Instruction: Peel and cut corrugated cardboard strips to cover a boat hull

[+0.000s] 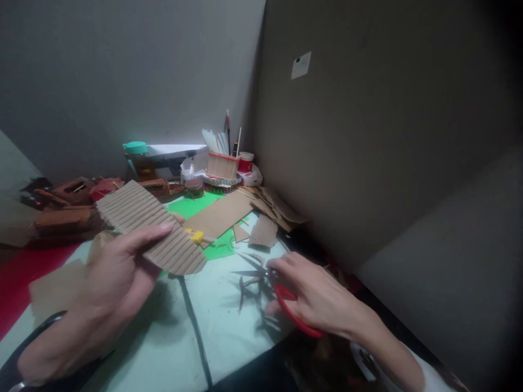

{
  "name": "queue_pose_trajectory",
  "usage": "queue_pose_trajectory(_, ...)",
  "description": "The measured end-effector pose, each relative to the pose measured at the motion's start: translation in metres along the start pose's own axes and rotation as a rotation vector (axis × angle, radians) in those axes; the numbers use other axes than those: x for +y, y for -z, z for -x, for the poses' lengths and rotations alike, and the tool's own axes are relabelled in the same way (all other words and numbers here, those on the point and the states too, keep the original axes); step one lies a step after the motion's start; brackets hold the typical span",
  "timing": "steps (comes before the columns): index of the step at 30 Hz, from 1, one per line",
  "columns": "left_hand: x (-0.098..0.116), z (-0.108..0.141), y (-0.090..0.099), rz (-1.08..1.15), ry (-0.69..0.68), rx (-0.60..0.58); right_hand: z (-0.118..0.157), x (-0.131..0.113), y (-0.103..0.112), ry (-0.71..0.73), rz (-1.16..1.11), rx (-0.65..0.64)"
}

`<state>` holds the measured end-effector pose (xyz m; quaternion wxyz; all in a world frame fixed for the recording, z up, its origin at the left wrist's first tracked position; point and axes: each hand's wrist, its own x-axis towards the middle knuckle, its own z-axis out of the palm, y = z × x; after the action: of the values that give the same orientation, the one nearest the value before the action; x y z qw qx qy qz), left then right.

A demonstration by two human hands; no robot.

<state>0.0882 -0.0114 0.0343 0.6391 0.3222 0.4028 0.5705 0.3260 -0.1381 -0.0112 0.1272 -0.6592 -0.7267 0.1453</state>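
My left hand point(126, 261) grips a strip of corrugated cardboard point(151, 228) between thumb and fingers, its ridged face toward me and its lower right end cut at an angle. To the right, my right hand point(306, 294) holds scissors with red handles point(292, 310). Their blades point(251, 269) are spread apart and point left, clear of the cardboard. Thin curled scraps point(242, 291) lie under the blades. Just past the strip is a yellow tool point(196, 236), perhaps a cutter, partly hidden by the cardboard.
A green sheet point(220, 246), a flat cardboard piece point(223, 215) and a small ridged piece point(263, 231) lie on the pale table point(232, 337). Behind stand a wooden holder point(223, 166) with sticks, a red pot point(245, 162) and brown box-like objects point(63, 220). Stacked cardboard point(281, 209) leans near the wall.
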Motion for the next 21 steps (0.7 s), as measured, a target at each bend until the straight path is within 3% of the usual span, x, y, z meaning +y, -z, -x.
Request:
queue_pose_trajectory(6,0.003,0.001,0.003,-0.034,0.012,-0.024,-0.048,-0.016,-0.030,0.082,0.089,0.078)
queue_pose_trajectory(10,0.007,0.001,0.003,-0.048,0.011,-0.017,-0.055,-0.024,-0.058,0.066,0.147,0.091)
queue_pose_trajectory(13,0.006,-0.001,0.004,-0.066,0.012,-0.049,-0.041,-0.029,-0.065,0.065,0.175,0.078)
queue_pose_trajectory(16,0.002,-0.004,0.007,-0.099,0.045,-0.144,-0.011,-0.022,-0.058,0.083,0.189,0.034)
queue_pose_trajectory(21,-0.004,-0.007,0.009,-0.137,0.141,-0.305,0.050,0.024,-0.035,0.223,0.046,-0.314)
